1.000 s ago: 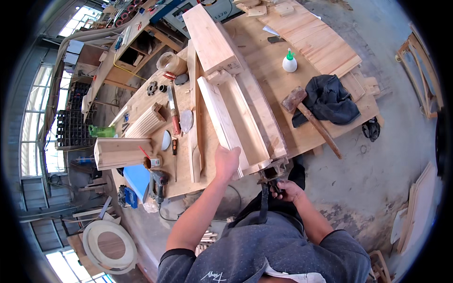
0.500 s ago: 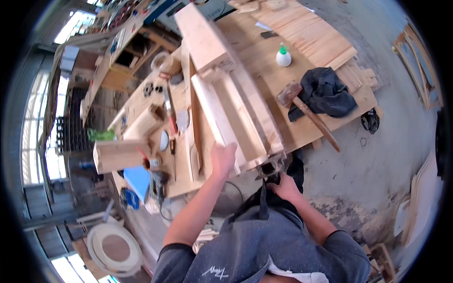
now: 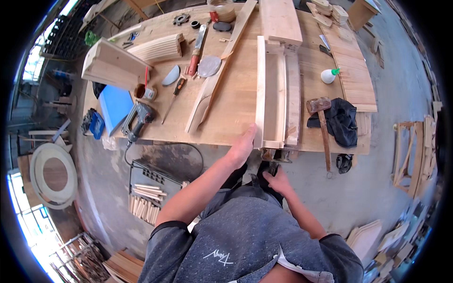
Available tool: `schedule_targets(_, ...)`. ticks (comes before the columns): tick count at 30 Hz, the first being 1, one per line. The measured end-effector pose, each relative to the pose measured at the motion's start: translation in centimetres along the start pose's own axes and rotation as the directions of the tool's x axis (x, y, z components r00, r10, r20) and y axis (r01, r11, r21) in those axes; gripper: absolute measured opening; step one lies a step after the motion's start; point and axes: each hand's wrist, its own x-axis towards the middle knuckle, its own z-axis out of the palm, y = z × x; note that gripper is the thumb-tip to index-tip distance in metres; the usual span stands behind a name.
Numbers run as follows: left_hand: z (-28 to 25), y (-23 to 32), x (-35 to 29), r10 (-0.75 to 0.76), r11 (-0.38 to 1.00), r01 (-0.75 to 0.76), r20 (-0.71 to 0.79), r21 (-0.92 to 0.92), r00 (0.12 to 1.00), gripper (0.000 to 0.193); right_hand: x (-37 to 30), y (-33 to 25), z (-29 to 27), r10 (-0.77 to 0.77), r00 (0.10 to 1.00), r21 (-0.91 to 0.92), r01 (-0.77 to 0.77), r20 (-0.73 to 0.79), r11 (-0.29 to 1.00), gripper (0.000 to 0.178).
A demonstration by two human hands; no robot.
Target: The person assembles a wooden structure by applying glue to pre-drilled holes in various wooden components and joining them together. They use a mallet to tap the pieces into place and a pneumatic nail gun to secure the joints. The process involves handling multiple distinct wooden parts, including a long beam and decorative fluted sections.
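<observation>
At the table's front edge lies a long, pale wooden trough-like piece [image 3: 273, 99] with raised side strips. My left hand [image 3: 242, 145] is closed on the near end of its left side strip [image 3: 260, 89]. Just below that end, a metal clamp [image 3: 275, 155] sits at the edge. My right hand [image 3: 278, 180] is closed around the clamp's dark handle, under the table edge; part of its fingers is hidden. A thick wooden block [image 3: 281, 21] sits at the far end of the trough.
On the workbench [image 3: 231, 104] to the left lie a screwdriver [image 3: 174, 98], a nail gun [image 3: 139, 120], a chisel [image 3: 196, 54] and a blue box [image 3: 114, 106]. A mallet [image 3: 324, 127], dark cloth [image 3: 340, 123] and white bottle [image 3: 329, 75] are on the right. A hose hangs near the front edge.
The view has turned, so the trough now stands nearly upright in the picture. Both hands keep to the same places, at the trough's near end and the clamp.
</observation>
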Motion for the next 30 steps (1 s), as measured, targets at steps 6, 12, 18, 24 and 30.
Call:
schedule_targets(6,-0.7,-2.7,-3.8,-0.106,0.991,0.104,0.012,0.082,0.994,0.065,0.8,1.8,-2.5,0.101,0.935,0.559,-0.287,0.34,0.778,0.043)
schedule_targets(12,-2.4,-5.1,-5.0,0.213,0.851,-0.194,0.018,0.487,0.977,0.065,-0.3,-1.6,-0.6,-0.047,0.978,-0.503,-0.064,-0.205,0.862,0.05)
schedule_targets(18,-3.7,-3.2,-3.6,0.13,0.951,-0.098,-0.09,0.295,0.987,0.074,-0.1,0.7,0.1,0.117,0.993,0.444,-0.117,0.027,0.889,0.05)
schedule_targets(24,-1.5,-1.4,-4.3,0.127,0.918,-0.148,0.08,0.368,0.989,0.067,-0.3,-0.7,0.5,0.198,0.98,-0.154,-0.196,0.0,0.968,0.051)
schedule_targets(30,-1.3,-0.2,1.5,0.257,0.88,-0.203,-0.071,0.429,0.964,0.078,-0.7,0.3,-1.0,0.188,0.978,0.427,-0.208,0.09,0.88,0.048)
